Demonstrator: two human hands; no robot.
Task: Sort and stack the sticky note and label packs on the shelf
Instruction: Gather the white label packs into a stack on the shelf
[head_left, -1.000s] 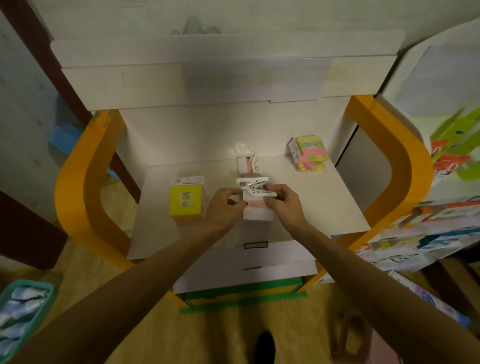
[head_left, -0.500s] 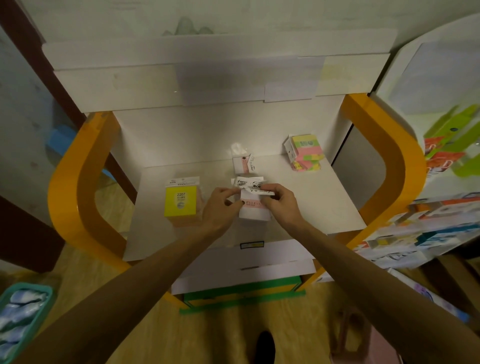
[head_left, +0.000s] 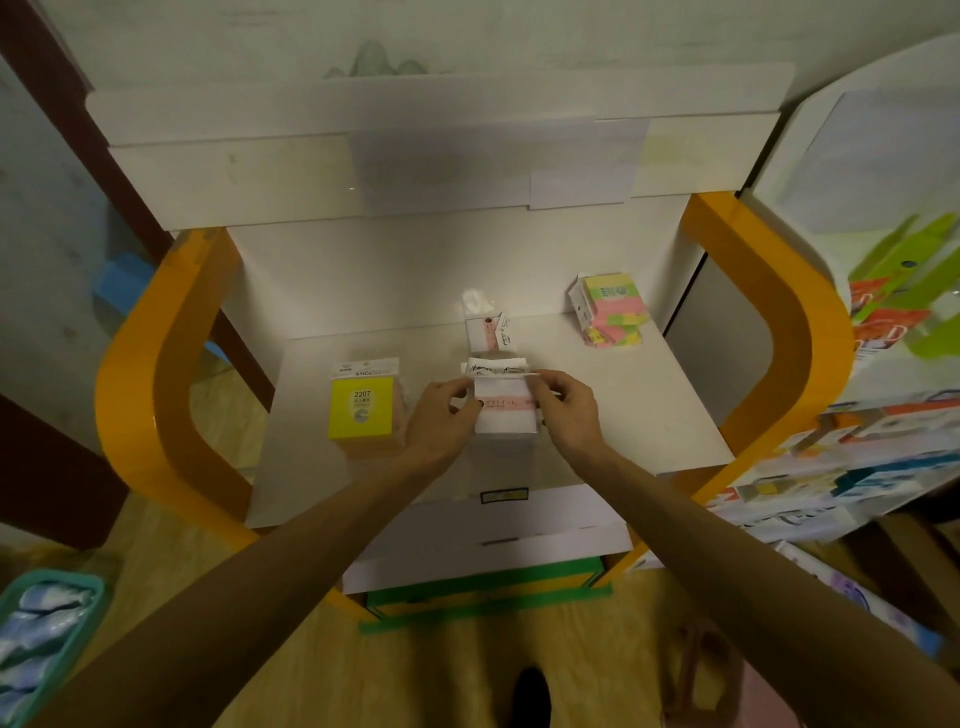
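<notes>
The yellow sticky note pack (head_left: 362, 408) is showing "2207" on its face and "STICK" on its header; other print is staying illegible.

a single head-worn wide-angle view looks forward and steeply down from close above the white shelf (head_left: 597, 415), its orange side frames (head_left: 156, 395) curving at both edges; both forearms reach in from the bottom, floor below.
</notes>
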